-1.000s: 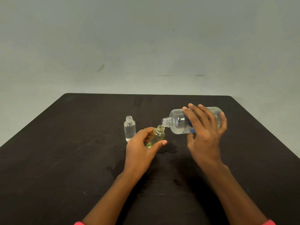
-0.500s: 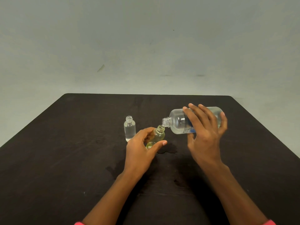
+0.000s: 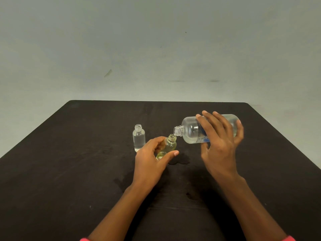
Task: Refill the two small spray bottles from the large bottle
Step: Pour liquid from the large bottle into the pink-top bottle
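My right hand (image 3: 219, 145) grips the large clear bottle (image 3: 191, 130), tipped almost on its side with its open neck pointing left. That neck sits just above the mouth of a small yellowish bottle (image 3: 169, 145), which my left hand (image 3: 150, 161) holds tilted toward it. Clear liquid lies along the lower side of the large bottle. A second small clear bottle (image 3: 139, 138) stands upright and uncapped to the left of my left hand, with liquid in it. All rest over a dark table (image 3: 69, 162).
A wet patch (image 3: 180, 160) shines on the table right of the yellowish bottle. Darker stains mark the table top nearer to me. A plain pale wall rises behind the table's far edge. No caps or spray heads are in view.
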A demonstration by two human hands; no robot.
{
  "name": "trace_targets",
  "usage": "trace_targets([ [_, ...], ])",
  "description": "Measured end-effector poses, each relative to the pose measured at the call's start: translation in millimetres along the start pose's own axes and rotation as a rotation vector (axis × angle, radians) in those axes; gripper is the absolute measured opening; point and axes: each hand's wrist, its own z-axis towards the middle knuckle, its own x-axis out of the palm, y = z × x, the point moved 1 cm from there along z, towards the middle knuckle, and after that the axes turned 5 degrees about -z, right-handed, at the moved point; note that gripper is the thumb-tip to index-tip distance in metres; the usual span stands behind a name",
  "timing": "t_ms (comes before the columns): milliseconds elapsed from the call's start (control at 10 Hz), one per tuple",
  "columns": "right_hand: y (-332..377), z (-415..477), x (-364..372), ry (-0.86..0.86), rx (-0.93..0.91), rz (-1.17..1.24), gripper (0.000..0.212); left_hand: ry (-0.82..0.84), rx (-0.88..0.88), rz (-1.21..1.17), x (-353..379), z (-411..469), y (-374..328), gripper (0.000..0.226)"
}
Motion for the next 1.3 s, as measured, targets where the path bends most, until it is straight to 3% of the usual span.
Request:
trace_targets([
  [1300,0.5,-0.2,-0.1,-0.012,-0.002,-0.006,0.086,0.015,-0.009,0.012,-0.3,-1.4,1.8,0.037],
])
